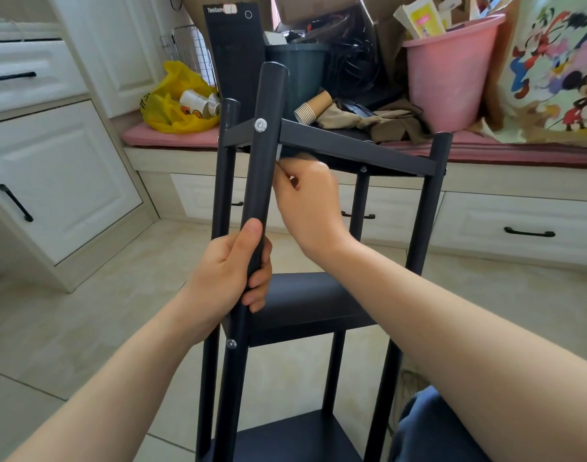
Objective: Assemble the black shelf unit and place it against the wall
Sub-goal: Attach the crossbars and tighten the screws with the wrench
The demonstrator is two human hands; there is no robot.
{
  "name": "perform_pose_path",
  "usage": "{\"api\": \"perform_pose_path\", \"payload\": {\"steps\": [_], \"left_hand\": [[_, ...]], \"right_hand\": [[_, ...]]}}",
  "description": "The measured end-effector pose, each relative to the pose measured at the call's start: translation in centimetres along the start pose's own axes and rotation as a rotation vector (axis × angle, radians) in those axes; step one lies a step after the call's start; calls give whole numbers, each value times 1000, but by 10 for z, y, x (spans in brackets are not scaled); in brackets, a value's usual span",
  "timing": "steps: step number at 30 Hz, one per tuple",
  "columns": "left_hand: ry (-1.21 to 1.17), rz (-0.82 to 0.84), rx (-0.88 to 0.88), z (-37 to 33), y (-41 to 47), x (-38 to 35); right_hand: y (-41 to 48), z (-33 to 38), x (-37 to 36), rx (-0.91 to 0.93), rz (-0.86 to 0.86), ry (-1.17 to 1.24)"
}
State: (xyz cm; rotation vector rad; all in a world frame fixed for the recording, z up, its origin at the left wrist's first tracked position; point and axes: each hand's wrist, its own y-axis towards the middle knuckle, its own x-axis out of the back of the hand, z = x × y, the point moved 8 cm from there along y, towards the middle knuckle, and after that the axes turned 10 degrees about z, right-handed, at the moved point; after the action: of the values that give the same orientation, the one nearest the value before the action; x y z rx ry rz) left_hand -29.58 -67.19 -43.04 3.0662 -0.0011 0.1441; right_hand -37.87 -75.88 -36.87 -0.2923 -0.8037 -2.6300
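Fingers (pixel 261 281) round smooth black tubular post (pixel 263 175)

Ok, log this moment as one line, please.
left hand: grips front post | right hand: pinches thin tool under top shelf | shelf unit: standing, three shelves fitted

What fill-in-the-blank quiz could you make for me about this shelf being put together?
The left hand grips a post of the ____ shelf unit.
The right hand pinches a thin tool just under the unit's ____ shelf.
The bucket behind is ____.
The plastic bag is ____.
Missing words: black; top; pink; yellow.
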Motion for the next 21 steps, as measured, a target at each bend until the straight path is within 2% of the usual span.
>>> {"api": "perform_pose_path", "payload": {"steps": [7, 11, 16, 21], "left_hand": [[-6, -3, 13, 2, 2, 2], [-9, -6, 22, 4, 3, 4], [-19, -13, 30, 4, 3, 5], [-3, -9, 30, 3, 1, 7]], "right_hand": [[10, -5, -5, 55, -173, -62], [14, -6, -6, 71, -198, -76], [13, -6, -5, 55, -147, -79], [7, -6, -8, 6, -24, -28]]}}
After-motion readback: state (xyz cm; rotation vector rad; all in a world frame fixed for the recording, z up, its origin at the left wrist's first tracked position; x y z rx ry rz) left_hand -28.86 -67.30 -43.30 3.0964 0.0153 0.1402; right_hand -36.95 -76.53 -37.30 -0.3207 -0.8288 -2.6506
